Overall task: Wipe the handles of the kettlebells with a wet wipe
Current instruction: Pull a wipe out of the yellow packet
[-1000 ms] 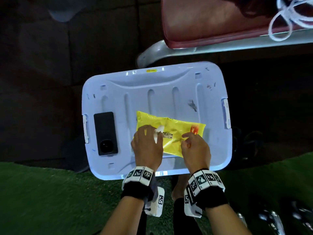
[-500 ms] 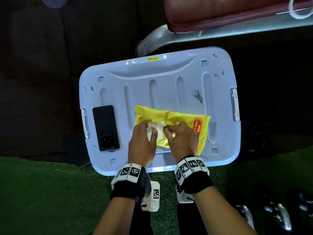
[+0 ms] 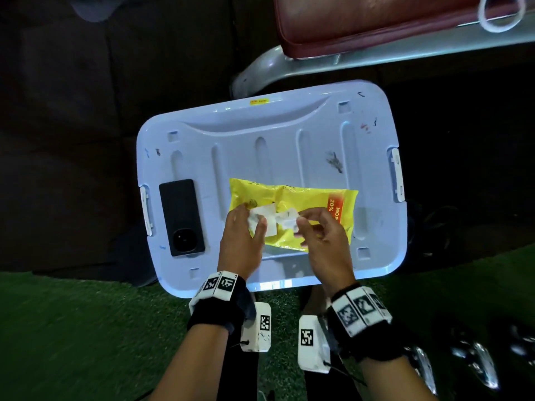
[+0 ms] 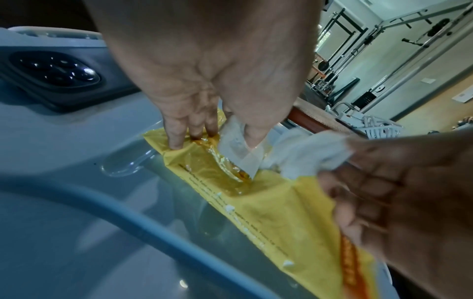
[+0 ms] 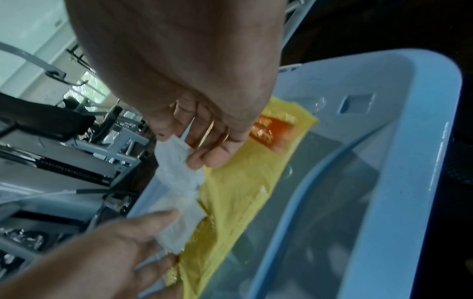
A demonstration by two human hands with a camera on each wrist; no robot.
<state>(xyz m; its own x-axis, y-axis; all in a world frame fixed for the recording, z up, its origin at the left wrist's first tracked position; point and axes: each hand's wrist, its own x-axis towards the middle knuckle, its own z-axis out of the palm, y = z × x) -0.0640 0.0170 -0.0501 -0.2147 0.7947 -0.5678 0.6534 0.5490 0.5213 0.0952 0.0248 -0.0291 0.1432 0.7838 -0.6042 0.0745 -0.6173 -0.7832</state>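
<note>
Both hands over yellow pack [image 3: 292, 215]: left [image 3: 241, 241] pinching flap [image 3: 265, 219], right [image 3: 321, 241] pinching wipe [image 3: 286, 218].

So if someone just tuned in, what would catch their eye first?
The yellow wipe pack lying on the pale blue bin lid. Over it, the right hand pinches a white wet wipe coming out while the left hand holds the peeled flap. A black phone lies left of the pack.

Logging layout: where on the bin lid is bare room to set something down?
Bare: the lid's far half beyond the yellow wipe pack, and its right end. Crowded: near middle, left hand and right hand over the pack; phone at left.
</note>
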